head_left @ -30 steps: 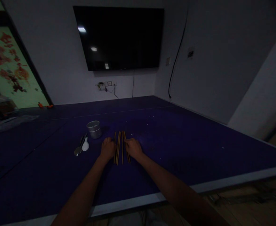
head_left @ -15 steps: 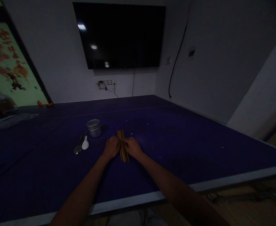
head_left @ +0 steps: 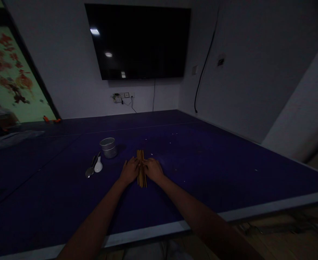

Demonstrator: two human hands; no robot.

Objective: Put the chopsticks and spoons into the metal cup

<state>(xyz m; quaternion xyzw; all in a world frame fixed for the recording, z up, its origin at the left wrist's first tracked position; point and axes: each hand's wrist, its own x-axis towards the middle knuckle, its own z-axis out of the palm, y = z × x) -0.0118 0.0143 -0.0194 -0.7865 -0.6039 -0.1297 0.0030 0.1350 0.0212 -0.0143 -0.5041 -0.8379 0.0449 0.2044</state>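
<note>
A bundle of brown wooden chopsticks (head_left: 141, 177) lies on the blue table, pointing away from me. My left hand (head_left: 129, 170) presses against its left side, fingers curled at the sticks. From the right, my right hand (head_left: 153, 169) grips the same bundle with its fingertips close to the left ones. Dim light hides the exact finger placement. To the left of my hands stands a metal cup (head_left: 108, 148), upright. Beside it lie a white soup spoon (head_left: 98, 165) and a metal spoon (head_left: 89, 172), with a dark handle next to them.
The blue table (head_left: 202, 162) has a pale front edge, and small white bits are scattered on it. Clear plastic (head_left: 12, 139) lies at the far left. A large television (head_left: 145, 43) hangs on the wall above sockets and cables (head_left: 122, 96).
The chopsticks have been squeezed into a more even bundle, their far ends shifting slightly right and near ends slightly left. Both hands stay at their sides.
</note>
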